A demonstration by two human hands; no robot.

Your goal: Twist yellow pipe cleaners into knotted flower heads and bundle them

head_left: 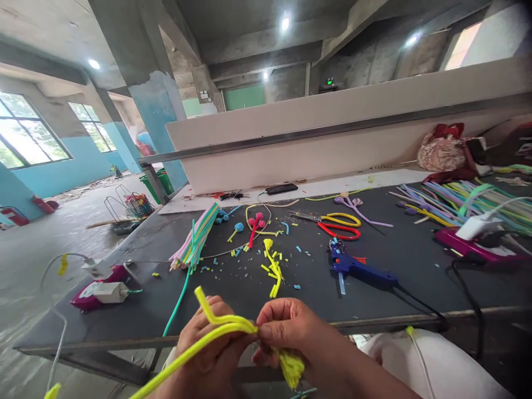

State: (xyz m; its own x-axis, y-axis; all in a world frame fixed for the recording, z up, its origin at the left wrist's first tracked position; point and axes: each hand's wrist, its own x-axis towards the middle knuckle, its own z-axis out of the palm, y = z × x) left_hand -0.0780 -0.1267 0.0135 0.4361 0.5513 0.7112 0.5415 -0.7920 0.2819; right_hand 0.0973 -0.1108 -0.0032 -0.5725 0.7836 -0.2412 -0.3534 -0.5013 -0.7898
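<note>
Near the table's front edge, my left hand (208, 346) is closed around a yellow pipe cleaner (183, 357). Its long end runs down to the lower left and a bent end sticks up above the fingers. My right hand (293, 330) pinches the same yellow strands where they meet, with thumb and forefinger together. Below its fingers hangs a bunched yellow pipe cleaner piece (292, 368), partly hidden by the hand. Just beyond both hands lies another twisted yellow pipe cleaner piece (272, 269), among short cut bits.
Scissors (338, 224) with red and yellow handles and a blue glue gun (361, 269) lie right of centre. Pipe cleaner bundles (197, 238) lie left and right. Purple power strips (89, 296) sit at both sides; a phone (281, 189) is at the back.
</note>
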